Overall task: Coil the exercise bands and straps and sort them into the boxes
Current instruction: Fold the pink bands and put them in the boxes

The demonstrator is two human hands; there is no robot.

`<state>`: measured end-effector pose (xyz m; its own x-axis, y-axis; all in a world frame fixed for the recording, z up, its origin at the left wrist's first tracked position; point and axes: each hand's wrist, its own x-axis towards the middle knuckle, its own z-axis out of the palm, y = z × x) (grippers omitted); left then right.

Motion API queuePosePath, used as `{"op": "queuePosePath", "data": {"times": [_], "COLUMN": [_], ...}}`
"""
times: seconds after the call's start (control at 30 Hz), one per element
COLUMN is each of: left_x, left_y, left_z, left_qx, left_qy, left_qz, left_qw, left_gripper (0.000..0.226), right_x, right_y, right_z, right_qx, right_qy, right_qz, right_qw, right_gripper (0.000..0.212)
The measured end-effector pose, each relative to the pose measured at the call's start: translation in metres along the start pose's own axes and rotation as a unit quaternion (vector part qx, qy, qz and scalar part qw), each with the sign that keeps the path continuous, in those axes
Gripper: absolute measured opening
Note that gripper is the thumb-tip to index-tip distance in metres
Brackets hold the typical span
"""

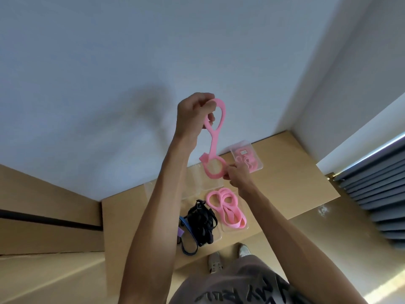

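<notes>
pink figure-eight band [213, 139] hangs in the air in front of the wall, stretched between both hands above the table. left hand [192, 116] curls its fingers through the upper loop; right hand [237, 177] pinches the rim of the lower loop. it looks light, soft and rubbery, likely springy enough to uncoil if let go, so the narrow waist between the loops seems the best place to fold and hold it. below, a clear box [235, 228] holds coiled pink bands [225, 207]; a far clear box [255, 167] by the wall holds more pink bands; a near one holds bunched black straps [202, 222], with a blue strap [189, 235] just beside it.
</notes>
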<state>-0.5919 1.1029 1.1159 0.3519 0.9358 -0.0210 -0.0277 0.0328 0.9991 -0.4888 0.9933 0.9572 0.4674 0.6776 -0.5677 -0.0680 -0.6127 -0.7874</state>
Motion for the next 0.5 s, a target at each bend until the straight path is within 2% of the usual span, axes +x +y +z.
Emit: {"op": "queuePosePath", "data": {"times": [0.07, 0.13, 0.17, 0.2, 0.27, 0.33, 0.43, 0.5], "left_x": [-0.004, -0.004, -0.003, -0.003, -0.003, -0.002, 0.001, -0.005], "left_y": [-0.001, -0.005, -0.007, -0.010, -0.017, -0.025, -0.043, -0.072], "left_z": [0.009, 0.014, 0.016, 0.018, 0.023, 0.028, 0.021, 0.012], "left_qx": [0.021, 0.042, 0.055, 0.070, 0.096, 0.086, 0.056, -0.007], "left_qy": [-0.028, -0.042, -0.046, -0.052, -0.064, -0.055, 0.030, 0.124], "left_qz": [0.007, 0.017, 0.021, 0.023, 0.022, 0.022, 0.010, -0.089], "left_qw": [0.999, 0.998, 0.997, 0.996, 0.993, 0.995, 0.998, 0.988], "left_gripper": [0.012, 0.012, 0.012, 0.012, 0.011, 0.009, 0.008, 0.024], "right_x": [-0.002, -0.009, -0.012, -0.013, -0.015, -0.017, -0.016, -0.014], "right_y": [-0.007, -0.018, -0.025, -0.035, -0.058, -0.075, -0.085, -0.085], "right_z": [-0.004, -0.012, -0.019, -0.026, -0.038, -0.043, -0.045, -0.049], "right_qx": [-0.046, 0.014, 0.067, 0.117, 0.184, 0.208, 0.177, 0.170], "right_qy": [0.045, 0.097, 0.076, 0.017, -0.132, -0.204, -0.173, -0.174], "right_qz": [-0.026, -0.132, -0.192, -0.235, -0.254, -0.248, -0.225, -0.214], "right_qw": [0.998, 0.986, 0.976, 0.965, 0.940, 0.924, 0.942, 0.946], "right_gripper": [0.043, 0.064, 0.069, 0.070, 0.062, 0.044, 0.019, 0.019]}}
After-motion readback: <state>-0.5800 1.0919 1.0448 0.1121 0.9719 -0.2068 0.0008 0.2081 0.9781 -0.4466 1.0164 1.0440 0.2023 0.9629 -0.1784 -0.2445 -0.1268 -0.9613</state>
